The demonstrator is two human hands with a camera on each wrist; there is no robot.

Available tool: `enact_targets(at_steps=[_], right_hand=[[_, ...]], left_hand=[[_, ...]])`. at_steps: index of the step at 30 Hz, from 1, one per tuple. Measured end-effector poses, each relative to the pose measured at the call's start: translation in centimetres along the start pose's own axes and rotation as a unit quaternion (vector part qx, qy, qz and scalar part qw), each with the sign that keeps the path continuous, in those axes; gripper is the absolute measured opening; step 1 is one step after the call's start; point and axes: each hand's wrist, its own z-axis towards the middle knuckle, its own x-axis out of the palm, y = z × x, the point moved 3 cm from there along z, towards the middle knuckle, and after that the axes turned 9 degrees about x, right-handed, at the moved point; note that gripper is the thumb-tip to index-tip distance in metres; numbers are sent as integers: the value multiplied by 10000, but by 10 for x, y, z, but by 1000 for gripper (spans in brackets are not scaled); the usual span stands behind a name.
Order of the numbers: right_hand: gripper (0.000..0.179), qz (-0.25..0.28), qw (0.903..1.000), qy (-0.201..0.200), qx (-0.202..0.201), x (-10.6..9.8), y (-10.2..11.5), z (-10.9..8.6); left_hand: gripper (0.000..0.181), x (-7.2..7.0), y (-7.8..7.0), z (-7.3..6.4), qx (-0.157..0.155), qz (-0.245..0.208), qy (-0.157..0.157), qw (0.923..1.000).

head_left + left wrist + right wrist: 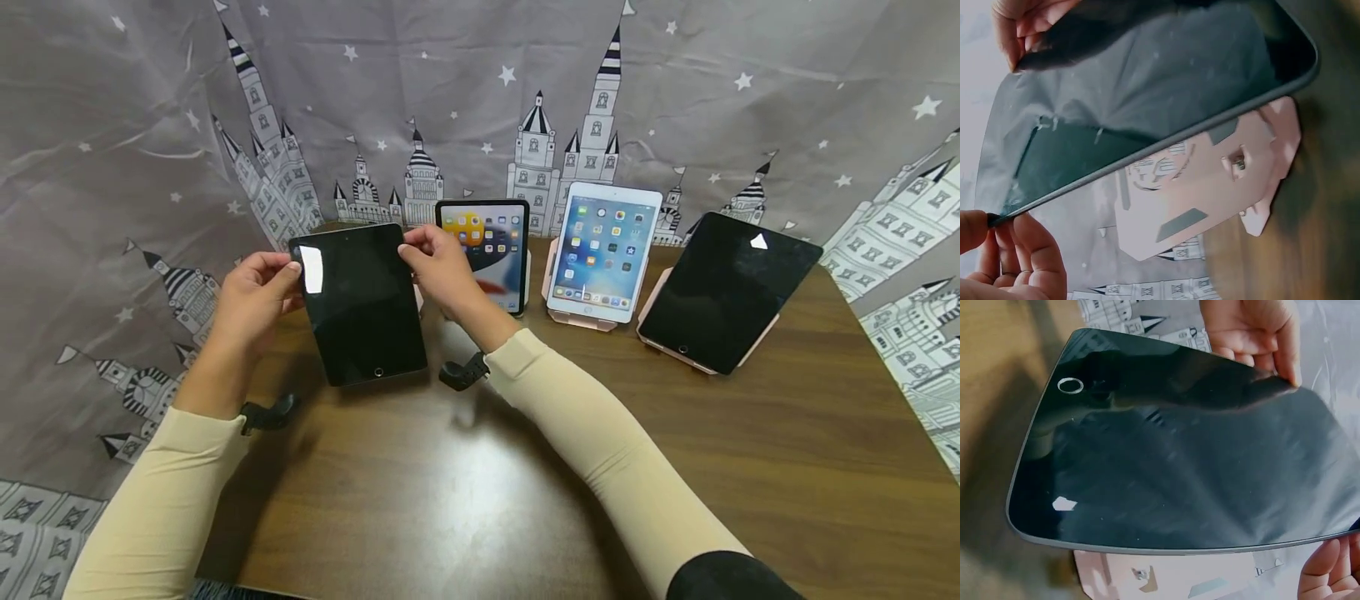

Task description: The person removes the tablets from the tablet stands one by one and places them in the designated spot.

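Observation:
A black-screened tablet [363, 308] with a round home button hangs over the left part of the table, its screen dark and reflective. My left hand [251, 300] pinches its upper left edge between thumb and fingers. At the upper right corner, my right hand [442, 271] grips it the same way. Behind the tablet, a pink tablet stand [1172, 200] with grey pads shows in the left wrist view, with a gap between it and the raised tablet. Most of this stand is hidden in the head view.
Right of the held tablet, a black-framed tablet [498, 250], a white tablet [600, 250] and a dark-screened tablet [727, 292] lean on stands. A grey curtain [465, 75] printed with castles and stars hangs behind the wooden table [420, 517].

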Motion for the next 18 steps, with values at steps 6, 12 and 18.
enact_targets(at_steps=[6, 12, 18], right_hand=[[14, 275, 9992, -53, 272, 0, -9, -20], [13, 480, 9973, -171, 520, 3, -24, -36], [10, 745, 9939, -283, 761, 8, -42, -49]], left_hand=[[5, -2, 8, -5, -318, 286, 485, 9979], [8, -6, 15, -10, -636, 835, 1039, 9890], [15, -7, 23, -14, -927, 1482, 1478, 9734]])
